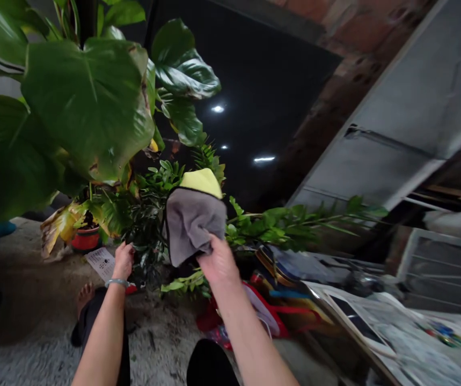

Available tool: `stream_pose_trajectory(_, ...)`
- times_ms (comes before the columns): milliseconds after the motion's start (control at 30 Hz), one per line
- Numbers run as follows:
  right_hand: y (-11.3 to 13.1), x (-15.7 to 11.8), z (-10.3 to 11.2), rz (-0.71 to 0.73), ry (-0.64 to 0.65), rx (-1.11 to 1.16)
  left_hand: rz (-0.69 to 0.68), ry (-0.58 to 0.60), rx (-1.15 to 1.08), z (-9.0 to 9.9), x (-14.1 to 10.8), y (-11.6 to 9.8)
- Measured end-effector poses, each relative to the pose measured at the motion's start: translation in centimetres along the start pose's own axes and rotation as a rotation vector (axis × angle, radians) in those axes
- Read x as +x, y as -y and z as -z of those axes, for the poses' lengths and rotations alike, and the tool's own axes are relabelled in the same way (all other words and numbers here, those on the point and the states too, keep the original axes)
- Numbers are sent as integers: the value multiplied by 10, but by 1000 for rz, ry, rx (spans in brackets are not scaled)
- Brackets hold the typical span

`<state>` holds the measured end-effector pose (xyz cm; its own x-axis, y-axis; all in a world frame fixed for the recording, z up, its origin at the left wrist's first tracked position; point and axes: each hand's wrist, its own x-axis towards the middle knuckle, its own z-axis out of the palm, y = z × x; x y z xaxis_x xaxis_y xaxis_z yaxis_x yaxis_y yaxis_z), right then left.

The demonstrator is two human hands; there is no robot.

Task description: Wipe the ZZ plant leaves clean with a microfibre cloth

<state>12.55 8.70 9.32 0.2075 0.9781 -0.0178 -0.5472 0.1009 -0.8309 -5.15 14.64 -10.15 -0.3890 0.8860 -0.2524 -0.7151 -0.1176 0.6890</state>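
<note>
A grey cloth (190,217) with a yellow underside and dark edging is bunched at its lower right in my right hand (219,262). It hangs in front of a leafy plant with small glossy leaves (145,230). My left hand (124,261), with a bracelet (116,282) at the wrist, is closed beside the dark lower leaves of that plant. What its fingers hold, if anything, is too small to make out. Behind the cloth, long green stems (278,228) spread to the right.
Large broad leaves (89,107) fill the upper left. A red-rimmed pot (86,239) and a printed sheet (102,262) are on the concrete floor (33,316). At right, a cluttered table holds a white-framed tablet-like object (359,321); red bags (270,311) lie below. A dark panel (246,69) stands behind.
</note>
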Motion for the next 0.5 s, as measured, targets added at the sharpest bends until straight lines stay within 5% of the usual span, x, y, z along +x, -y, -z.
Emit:
stream_pose_trajectory(100, -42, -25, 17, -380, -22, -74, -11, -53, -58, -1, -1, -4)
stream_pose_trajectory(200, -69, -61, 46, -515, 69, -145, -10, -77, -87, -1, -1, -4)
stream_pose_trajectory(300, -47, -66, 52, -317, 38, -119, -14, -57, -97, -1, -2, -3)
stream_pose_trajectory(433, 11, -19, 29, 184, -89, 9, -1, -26, -112, -1, -6, -5)
stream_pose_trajectory(500, 18, 1, 20, 184, -128, 51, 13, -22, -136, -1, -7, -6)
